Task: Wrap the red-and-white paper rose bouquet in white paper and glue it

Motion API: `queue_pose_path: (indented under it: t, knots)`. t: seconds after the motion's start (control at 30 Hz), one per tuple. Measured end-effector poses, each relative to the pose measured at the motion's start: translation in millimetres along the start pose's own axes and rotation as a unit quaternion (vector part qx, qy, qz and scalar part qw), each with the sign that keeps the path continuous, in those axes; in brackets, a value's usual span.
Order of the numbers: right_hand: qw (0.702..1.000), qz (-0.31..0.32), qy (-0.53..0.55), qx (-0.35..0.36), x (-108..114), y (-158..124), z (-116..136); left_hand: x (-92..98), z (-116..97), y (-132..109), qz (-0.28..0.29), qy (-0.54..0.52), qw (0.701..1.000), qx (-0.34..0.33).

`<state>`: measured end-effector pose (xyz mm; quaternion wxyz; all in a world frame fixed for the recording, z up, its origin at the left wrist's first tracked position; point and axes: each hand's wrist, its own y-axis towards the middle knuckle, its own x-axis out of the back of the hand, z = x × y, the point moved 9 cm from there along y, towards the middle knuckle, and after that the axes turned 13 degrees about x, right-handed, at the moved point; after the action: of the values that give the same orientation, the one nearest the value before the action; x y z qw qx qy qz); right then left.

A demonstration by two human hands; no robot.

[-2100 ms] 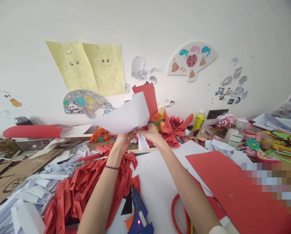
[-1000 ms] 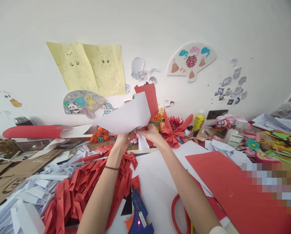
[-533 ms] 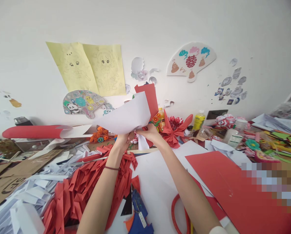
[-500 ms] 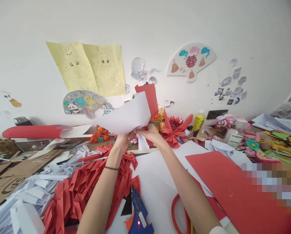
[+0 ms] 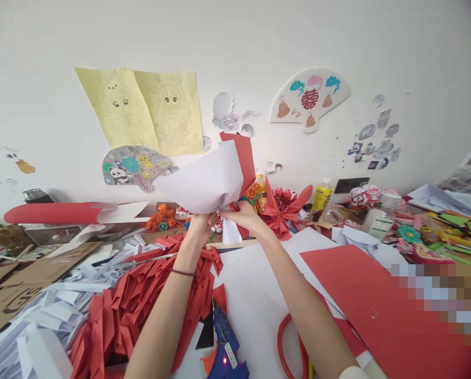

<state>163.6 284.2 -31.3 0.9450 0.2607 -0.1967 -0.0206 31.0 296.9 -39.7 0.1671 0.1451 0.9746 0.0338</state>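
A curved sheet of white paper [image 5: 206,181] stands upright above the table, with a red paper [image 5: 245,160] behind its right side. Its lower edge is gathered between my two hands. My left hand [image 5: 203,223] is closed on the bottom of the white paper, its fingers curled beneath. From the right, my right hand [image 5: 244,216] pinches the gathered base, thumb pointing left. A narrow white tail [image 5: 231,230] of paper hangs below the hands. What lies inside the wrap is mostly hidden.
Folded red paper strips [image 5: 120,310] and white strips [image 5: 57,305] heap on the left. A blue glue gun [image 5: 225,337] with a lit red light lies in front, near red-handled scissors [image 5: 283,347]. Red card [image 5: 378,295] lies right; a red flower [image 5: 281,216] and yellow bottle [image 5: 322,195] stand behind.
The white paper and the red paper behind it have tilted slightly upward and to the right. Both hands keep their hold in nearly the same place.
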Motion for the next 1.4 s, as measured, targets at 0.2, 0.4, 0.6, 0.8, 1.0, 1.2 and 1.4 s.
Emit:
queue_pose_path:
  t: [0.2, 0.4, 0.6, 0.8, 1.0, 1.2, 1.4]
  knots:
    - [0.996, -0.019, -0.089, 0.001, 14.3, 0.1, -0.7, 0.3, 5.0, 1.4, -0.025, -0.022, 0.999, 0.0]
    - [0.987, -0.064, -0.145, 0.041, 24.6, 0.0, 12.9, -1.7, -0.7, -5.4, -0.058, -0.026, 0.998, -0.02]
    - [0.987, -0.057, -0.098, 0.115, 19.1, 2.5, 26.1, 0.5, -17.2, -12.2, -0.109, -0.01, 0.992, -0.069]
    - [0.981, 0.047, 0.189, -0.001, 1.7, -2.3, 3.1, -16.7, -44.8, -24.2, -0.055, 0.128, 0.986, -0.095]
    - [0.941, 0.063, 0.331, -0.04, -4.4, -8.3, 1.9, -35.9, -68.3, -44.2, -0.05, 0.296, 0.938, -0.173]
    - [0.933, 0.034, 0.357, -0.022, -13.0, -4.2, -2.8, -49.8, -79.9, -64.4, -0.113, 0.321, 0.909, -0.241]
    - [0.929, 0.015, 0.37, -0.021, -15.4, -2.9, -3.7, -48.6, -79.7, -75.1, -0.155, 0.293, 0.902, -0.275]
